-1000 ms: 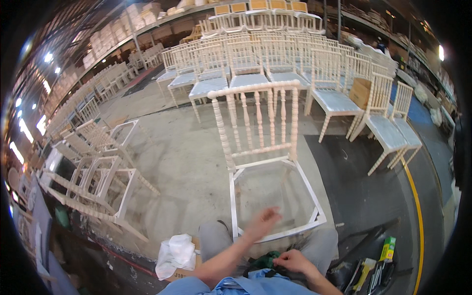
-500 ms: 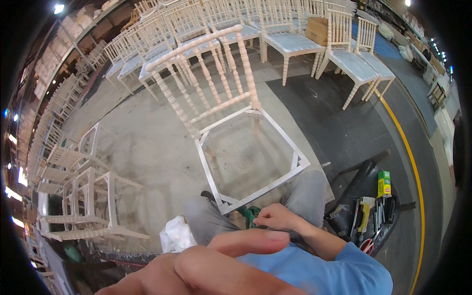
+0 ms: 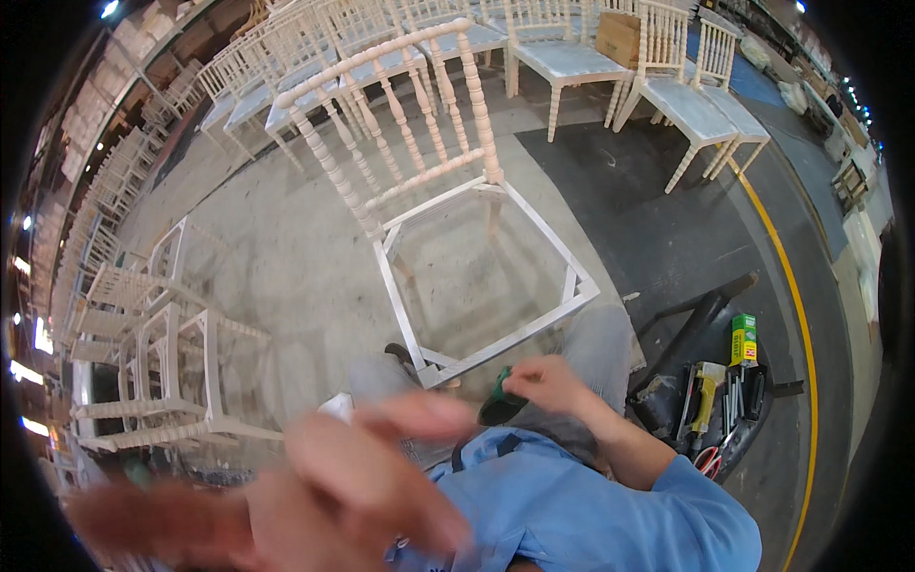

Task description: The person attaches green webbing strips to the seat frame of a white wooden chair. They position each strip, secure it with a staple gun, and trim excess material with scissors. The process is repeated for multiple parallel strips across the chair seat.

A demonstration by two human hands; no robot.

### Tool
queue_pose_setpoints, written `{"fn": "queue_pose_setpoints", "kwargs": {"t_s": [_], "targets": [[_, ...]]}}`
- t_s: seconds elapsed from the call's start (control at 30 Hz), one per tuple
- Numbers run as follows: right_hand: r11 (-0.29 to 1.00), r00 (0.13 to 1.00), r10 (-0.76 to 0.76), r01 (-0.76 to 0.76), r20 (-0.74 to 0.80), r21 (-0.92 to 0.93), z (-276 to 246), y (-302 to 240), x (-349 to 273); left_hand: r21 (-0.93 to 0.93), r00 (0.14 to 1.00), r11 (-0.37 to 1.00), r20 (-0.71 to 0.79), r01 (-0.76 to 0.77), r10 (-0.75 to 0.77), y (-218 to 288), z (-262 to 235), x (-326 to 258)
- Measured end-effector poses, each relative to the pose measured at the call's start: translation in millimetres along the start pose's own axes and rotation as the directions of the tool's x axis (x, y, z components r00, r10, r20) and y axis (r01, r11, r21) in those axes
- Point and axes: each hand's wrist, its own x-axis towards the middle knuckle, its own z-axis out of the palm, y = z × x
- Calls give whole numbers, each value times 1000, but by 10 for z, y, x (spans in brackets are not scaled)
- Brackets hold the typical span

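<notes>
My right hand (image 3: pixel 549 383) is closed above my lap, with its fingertips at a dark green thing (image 3: pixel 501 400) whose kind I cannot make out. My left hand (image 3: pixel 334 477) is raised close in front of me, smeared by motion, and its grip does not show. Before my knees stands a wooden chair frame (image 3: pixel 496 357) with a pale seat rim, corner braces and no seat panel. Turned spindles fill its backrest (image 3: pixel 412 114). Neither hand touches the chair.
At my right, a black support (image 3: pixel 658 405) bears scissors (image 3: pixel 707 461), a yellow-handled tool (image 3: pixel 707 410), several metal tools and a green-yellow box (image 3: pixel 743 339). Chair frames (image 3: pixel 167 372) lie at the left. Rows of chairs (image 3: pixel 562 62) stand behind, one with a cardboard box (image 3: pixel 618 40).
My left hand has drawn back toward me and left and is now blurred. My right hand has shifted slightly up and right, the green thing along with it. The whole view has tilted down slightly.
</notes>
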Motion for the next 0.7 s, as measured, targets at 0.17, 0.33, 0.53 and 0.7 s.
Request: {"fn": "queue_pose_setpoints", "kwargs": {"t_s": [0.17,0.33,0.53,0.7], "targets": [[950,912,-307,309,-273,-34,-413,-265,210,-35,621,664,-322,747,-715,-389,-499,-749],[891,981,-158,190,-112,411,-703,-768,397,36,49,50,22,998,-999,-733,-454,-1695],[830,947,-320,293,-25,475,-590,-1199,500,96,51,48,-29,994,-998,-1237,-345,-1774],[824,974,-219,156,51,544,-451,-880,397,-728,336,99,188,679,-923,-1515,-468,-1299]]}}
